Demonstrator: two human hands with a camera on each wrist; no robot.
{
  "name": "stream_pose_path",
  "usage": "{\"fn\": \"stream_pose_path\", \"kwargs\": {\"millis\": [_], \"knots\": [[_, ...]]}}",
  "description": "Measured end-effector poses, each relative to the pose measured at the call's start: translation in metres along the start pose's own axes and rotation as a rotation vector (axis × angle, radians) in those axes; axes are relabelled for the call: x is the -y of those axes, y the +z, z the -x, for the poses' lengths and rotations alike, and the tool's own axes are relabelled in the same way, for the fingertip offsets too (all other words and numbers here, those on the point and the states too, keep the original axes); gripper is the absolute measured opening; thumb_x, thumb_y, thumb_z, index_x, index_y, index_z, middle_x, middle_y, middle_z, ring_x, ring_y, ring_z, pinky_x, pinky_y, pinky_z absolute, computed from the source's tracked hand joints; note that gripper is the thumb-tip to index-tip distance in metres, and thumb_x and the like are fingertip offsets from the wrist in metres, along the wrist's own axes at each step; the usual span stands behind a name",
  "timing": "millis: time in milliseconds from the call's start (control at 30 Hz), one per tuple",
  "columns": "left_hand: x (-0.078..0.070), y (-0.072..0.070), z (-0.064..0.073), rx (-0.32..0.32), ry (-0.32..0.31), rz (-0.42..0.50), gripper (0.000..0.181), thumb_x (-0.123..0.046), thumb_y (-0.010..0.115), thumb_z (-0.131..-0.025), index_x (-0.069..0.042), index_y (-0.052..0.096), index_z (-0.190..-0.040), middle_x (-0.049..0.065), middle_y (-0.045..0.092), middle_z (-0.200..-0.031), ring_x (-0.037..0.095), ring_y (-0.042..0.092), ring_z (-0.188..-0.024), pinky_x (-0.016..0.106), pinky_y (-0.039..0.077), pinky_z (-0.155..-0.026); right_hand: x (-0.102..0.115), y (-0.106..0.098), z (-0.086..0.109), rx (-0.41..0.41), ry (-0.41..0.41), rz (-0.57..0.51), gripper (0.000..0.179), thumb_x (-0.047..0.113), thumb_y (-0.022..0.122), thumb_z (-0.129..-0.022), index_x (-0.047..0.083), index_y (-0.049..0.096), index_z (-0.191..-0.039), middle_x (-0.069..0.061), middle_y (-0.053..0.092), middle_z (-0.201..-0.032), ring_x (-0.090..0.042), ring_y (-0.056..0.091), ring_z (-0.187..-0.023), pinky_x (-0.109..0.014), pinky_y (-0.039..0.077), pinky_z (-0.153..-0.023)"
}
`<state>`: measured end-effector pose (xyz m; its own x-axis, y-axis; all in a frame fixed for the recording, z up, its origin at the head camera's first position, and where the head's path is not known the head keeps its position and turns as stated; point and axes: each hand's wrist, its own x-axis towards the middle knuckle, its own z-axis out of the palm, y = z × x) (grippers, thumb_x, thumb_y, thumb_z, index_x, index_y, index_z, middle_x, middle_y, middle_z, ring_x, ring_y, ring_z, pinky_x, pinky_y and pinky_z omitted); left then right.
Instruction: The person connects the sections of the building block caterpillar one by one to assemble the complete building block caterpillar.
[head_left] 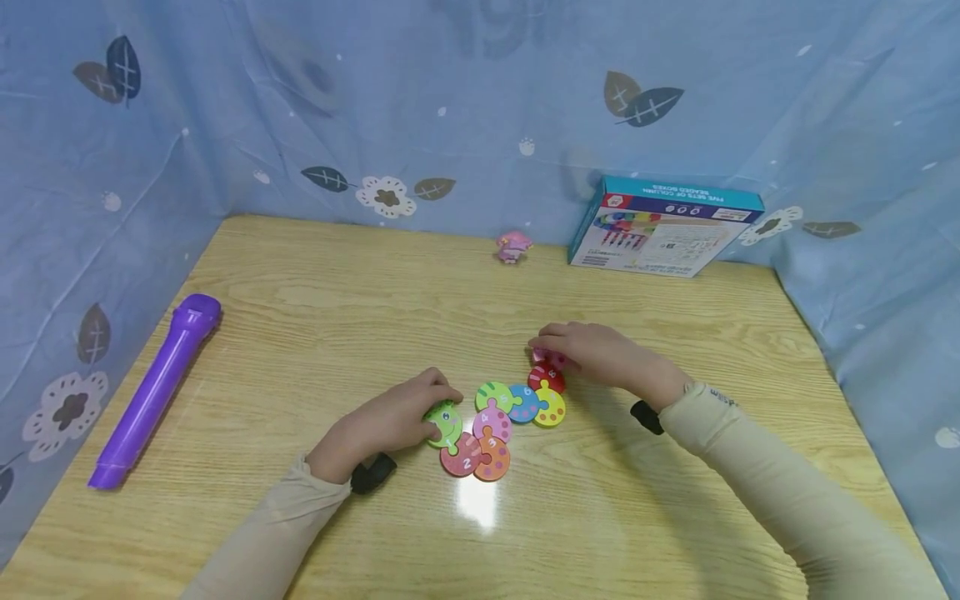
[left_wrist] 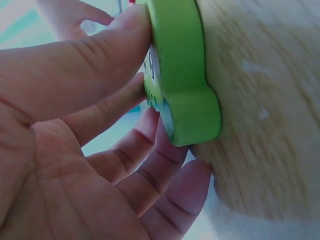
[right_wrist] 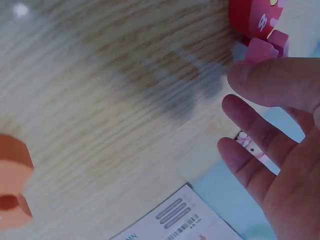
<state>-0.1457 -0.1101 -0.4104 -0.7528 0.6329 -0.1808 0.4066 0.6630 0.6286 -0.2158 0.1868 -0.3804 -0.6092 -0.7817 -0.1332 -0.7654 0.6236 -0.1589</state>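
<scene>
Numbered caterpillar puzzle pieces lie joined in a winding chain on the table. My left hand (head_left: pixel 397 414) holds the green smiling head piece (head_left: pixel 447 425), with the thumb on its face and fingers by its edge. From the head run the dark red 2 (head_left: pixel 459 460), orange 3 (head_left: pixel 492 467), pink 4 (head_left: pixel 491 427), green 5 (head_left: pixel 491 395), blue 6 (head_left: pixel 523 407), a yellow piece (head_left: pixel 552 410) and the red 8 (head_left: pixel 542 377). At the far end, my right hand (head_left: pixel 596 354) pinches a pink piece (right_wrist: pixel 260 51) beside the red 8, its fingers partly covering it.
A purple toy microphone (head_left: pixel 161 383) lies along the table's left side. A small pink figurine (head_left: pixel 513 247) stands at the back, beside a bead-toy box (head_left: pixel 663 229). An orange notched piece (right_wrist: pixel 12 165) shows at the right wrist view's left edge. Blue patterned cloth (head_left: pixel 480 108) surrounds the table.
</scene>
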Motion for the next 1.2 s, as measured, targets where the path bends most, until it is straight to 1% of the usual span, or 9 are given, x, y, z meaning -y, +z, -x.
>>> {"fn": "stream_pose_path", "kwargs": {"millis": [167, 300, 567, 700, 800, 900, 1000, 1133, 1200], "knots": [[-0.001, -0.001, -0.001, 0.003, -0.005, 0.0, 0.047, -0.003, 0.072, -0.076, -0.003, 0.059, -0.121, 0.004, 0.049, -0.109, 0.016, 0.052, -0.098, 0.034, 0.043, -0.087, 0.001, -0.002, -0.004, 0.064, 0.018, 0.051, 0.039, -0.001, 0.063, -0.083, 0.018, 0.06, -0.117, -0.001, 0.056, -0.109, -0.019, 0.052, -0.087, -0.036, 0.048, -0.078], [-0.002, -0.001, -0.001, 0.005, -0.005, 0.001, 0.047, -0.003, 0.072, -0.075, -0.003, 0.059, -0.121, 0.005, 0.049, -0.109, 0.016, 0.052, -0.098, 0.034, 0.043, -0.087, 0.002, -0.002, -0.007, 0.117, 0.05, 0.094, 0.043, 0.0, 0.063, -0.083, 0.021, 0.059, -0.12, -0.003, 0.056, -0.108, -0.019, 0.054, -0.09, -0.037, 0.048, -0.081], [-0.001, -0.001, -0.001, 0.001, 0.008, -0.003, 0.047, -0.003, 0.073, -0.075, -0.003, 0.059, -0.12, 0.005, 0.049, -0.109, 0.016, 0.052, -0.098, 0.034, 0.043, -0.087, -0.001, 0.001, -0.007, 0.137, 0.056, 0.138, 0.047, 0.002, 0.066, -0.083, 0.023, 0.057, -0.124, -0.003, 0.056, -0.113, -0.021, 0.054, -0.096, -0.04, 0.048, -0.081], [-0.001, -0.001, 0.0, 0.005, 0.006, -0.004, 0.047, -0.003, 0.072, -0.075, -0.003, 0.059, -0.121, 0.005, 0.048, -0.109, 0.016, 0.052, -0.097, 0.034, 0.043, -0.087, -0.004, 0.002, -0.005, 0.108, 0.046, 0.145, 0.05, 0.006, 0.067, -0.083, 0.024, 0.056, -0.128, -0.004, 0.057, -0.111, -0.021, 0.055, -0.094, -0.038, 0.049, -0.077], [-0.001, -0.002, 0.0, 0.003, 0.001, 0.0, 0.047, -0.003, 0.072, -0.076, -0.003, 0.059, -0.121, 0.005, 0.049, -0.109, 0.016, 0.051, -0.097, 0.034, 0.043, -0.087, -0.009, -0.004, 0.004, 0.039, 0.058, 0.132, 0.055, 0.008, 0.071, -0.079, 0.02, 0.054, -0.13, -0.007, 0.058, -0.11, -0.022, 0.057, -0.094, -0.038, 0.05, -0.075], [-0.001, -0.002, 0.001, 0.0, 0.002, 0.0, 0.047, -0.003, 0.072, -0.076, -0.002, 0.059, -0.121, 0.005, 0.049, -0.109, 0.016, 0.052, -0.097, 0.034, 0.043, -0.086, -0.016, -0.013, 0.022, -0.033, 0.125, 0.076, 0.059, 0.008, 0.074, -0.076, 0.014, 0.052, -0.131, -0.01, 0.057, -0.114, -0.025, 0.057, -0.097, -0.041, 0.05, -0.077], [-0.002, -0.002, 0.001, -0.005, 0.008, 0.003, 0.047, -0.002, 0.072, -0.075, -0.002, 0.059, -0.12, 0.005, 0.049, -0.108, 0.016, 0.052, -0.097, 0.035, 0.043, -0.086, -0.023, -0.02, 0.046, -0.072, 0.234, 0.014, 0.058, 0.006, 0.073, -0.076, 0.01, 0.052, -0.13, -0.013, 0.054, -0.118, -0.029, 0.055, -0.101, -0.044, 0.049, -0.08], [-0.001, -0.001, 0.001, -0.006, 0.019, 0.005, 0.047, -0.002, 0.072, -0.075, -0.002, 0.059, -0.12, 0.005, 0.049, -0.109, 0.016, 0.052, -0.097, 0.035, 0.043, -0.087, -0.027, -0.019, 0.077, -0.069, 0.414, -0.014, 0.056, 0.015, 0.072, -0.079, 0.005, 0.051, -0.13, -0.017, 0.054, -0.117, -0.032, 0.056, -0.1, -0.046, 0.048, -0.077], [0.0, -0.001, 0.001, -0.005, 0.02, 0.002, 0.047, -0.002, 0.072, -0.075, -0.002, 0.059, -0.12, 0.004, 0.049, -0.109, 0.016, 0.051, -0.098, 0.035, 0.042, -0.087, -0.026, -0.014, 0.09, -0.048, 0.515, -0.024, 0.059, 0.025, 0.073, -0.079, 0.002, 0.05, -0.129, -0.019, 0.056, -0.115, -0.032, 0.058, -0.093, -0.045, 0.05, -0.069]]}}
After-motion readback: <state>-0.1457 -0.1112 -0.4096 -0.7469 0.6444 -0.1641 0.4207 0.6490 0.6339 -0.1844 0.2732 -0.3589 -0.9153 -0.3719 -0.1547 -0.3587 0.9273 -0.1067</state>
